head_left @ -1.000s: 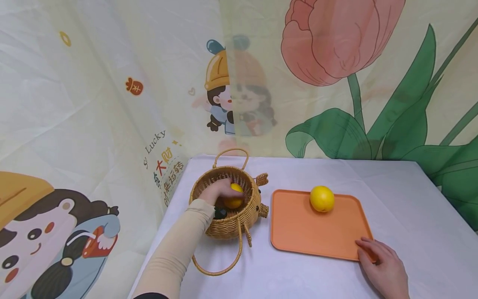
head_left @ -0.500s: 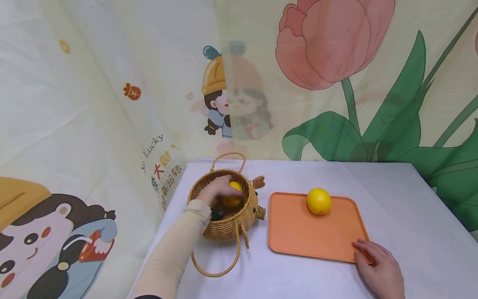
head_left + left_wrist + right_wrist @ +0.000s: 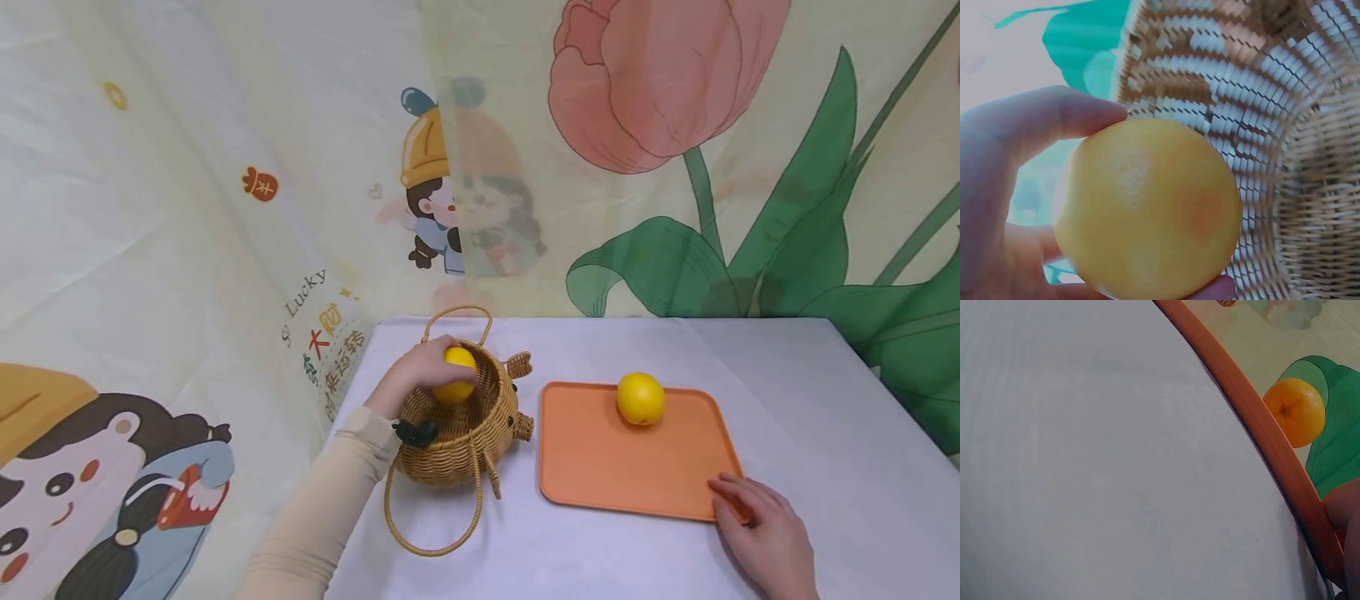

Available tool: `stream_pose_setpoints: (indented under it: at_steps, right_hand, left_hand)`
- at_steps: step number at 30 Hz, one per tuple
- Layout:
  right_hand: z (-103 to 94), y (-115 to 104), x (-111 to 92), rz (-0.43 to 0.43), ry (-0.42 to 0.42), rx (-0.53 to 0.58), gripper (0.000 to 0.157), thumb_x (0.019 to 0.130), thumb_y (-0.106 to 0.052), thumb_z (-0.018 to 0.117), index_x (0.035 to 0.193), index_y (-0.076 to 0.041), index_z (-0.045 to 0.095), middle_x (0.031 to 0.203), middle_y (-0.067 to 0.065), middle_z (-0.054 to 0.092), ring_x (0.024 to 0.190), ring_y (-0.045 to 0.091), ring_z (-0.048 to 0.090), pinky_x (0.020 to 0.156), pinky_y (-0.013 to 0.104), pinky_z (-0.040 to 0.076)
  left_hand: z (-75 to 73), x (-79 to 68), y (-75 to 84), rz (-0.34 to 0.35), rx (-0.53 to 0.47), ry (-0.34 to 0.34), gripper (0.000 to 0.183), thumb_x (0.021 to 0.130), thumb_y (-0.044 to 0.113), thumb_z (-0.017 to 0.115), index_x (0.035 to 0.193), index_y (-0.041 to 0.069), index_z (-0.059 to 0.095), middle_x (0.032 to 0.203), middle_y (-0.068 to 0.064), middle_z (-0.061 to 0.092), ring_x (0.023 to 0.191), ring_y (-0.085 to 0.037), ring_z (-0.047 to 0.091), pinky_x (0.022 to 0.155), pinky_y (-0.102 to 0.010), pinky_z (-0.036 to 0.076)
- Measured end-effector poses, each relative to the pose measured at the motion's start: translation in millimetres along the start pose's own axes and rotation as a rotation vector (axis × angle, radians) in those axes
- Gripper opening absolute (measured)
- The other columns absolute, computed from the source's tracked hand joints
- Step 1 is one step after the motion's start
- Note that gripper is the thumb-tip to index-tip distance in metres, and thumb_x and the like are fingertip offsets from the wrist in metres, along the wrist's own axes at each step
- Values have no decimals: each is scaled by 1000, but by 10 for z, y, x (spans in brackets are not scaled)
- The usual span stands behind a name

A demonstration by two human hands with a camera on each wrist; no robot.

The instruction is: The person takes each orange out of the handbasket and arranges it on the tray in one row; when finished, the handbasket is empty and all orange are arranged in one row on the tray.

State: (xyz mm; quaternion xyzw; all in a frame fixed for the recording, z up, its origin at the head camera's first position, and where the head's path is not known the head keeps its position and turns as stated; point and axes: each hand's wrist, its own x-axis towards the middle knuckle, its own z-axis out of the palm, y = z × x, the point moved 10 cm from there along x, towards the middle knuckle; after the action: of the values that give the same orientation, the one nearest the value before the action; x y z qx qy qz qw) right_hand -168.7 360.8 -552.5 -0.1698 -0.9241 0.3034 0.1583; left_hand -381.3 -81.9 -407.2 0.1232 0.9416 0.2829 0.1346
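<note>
My left hand [image 3: 425,369] grips a yellow-orange, round orange [image 3: 455,375] over the mouth of a pig-shaped wicker basket [image 3: 450,462]. In the left wrist view, thumb and fingers curl round that orange [image 3: 1154,212], with the woven basket wall [image 3: 1254,156] behind it. My right hand [image 3: 768,533] holds the near right corner of an orange-coloured tray [image 3: 630,467]. A second orange [image 3: 641,399] sits near the tray's far edge. From the right wrist, the tray's rim [image 3: 1254,419] runs down to my fingers [image 3: 1342,506], only partly in view.
One basket handle [image 3: 431,550] lies on the white tablecloth [image 3: 592,558] in front; the other handle [image 3: 459,308] stands up at the back. The pig's snout [image 3: 523,427] points toward the tray. Printed curtains [image 3: 487,125] hang behind and to the left.
My left hand has lifted the orange from inside the basket up to its mouth, drawing slightly left. The right hand, tray and other orange keep their places.
</note>
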Motion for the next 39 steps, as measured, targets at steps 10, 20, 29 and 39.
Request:
stream_pose_setpoints:
  at_steps: [10,20,29,39]
  right_hand:
    - [40,58,28,80,-71,2,32,95,-11,68,125,0,70,139,26,58,131,47,41,106,69,28]
    - [44,88,9,74,-67,13,32,95,-12,71,125,-1,71,136,25,59,130,46,42,104,69,32]
    - [50,91,23,93,-65,15,32,95,-11,70,125,0,71,138,25,58,132,46,40,107,68,30]
    - [9,54,12,32,-18,11,29,93,-9,71,121,0,72,133,25,61,128,47,44,104,69,31]
  left_hand:
    - [-208,-169,395,99,-149,181,67,84,42,75,140,11,55,117,-11,64,95,-28,60,79,-40,50]
    - [72,-125,704,104,-359,149,68,85,44,77,141,13,54,120,-10,62,95,-26,61,71,-37,57]
    - [427,-61,1079,155,-452,116,66,84,43,79,140,17,56,117,-9,62,89,-24,63,66,-39,59]
    - [892,162,1335,106,-302,113,68,82,42,79,140,13,56,113,-9,61,90,-20,59,68,-33,54]
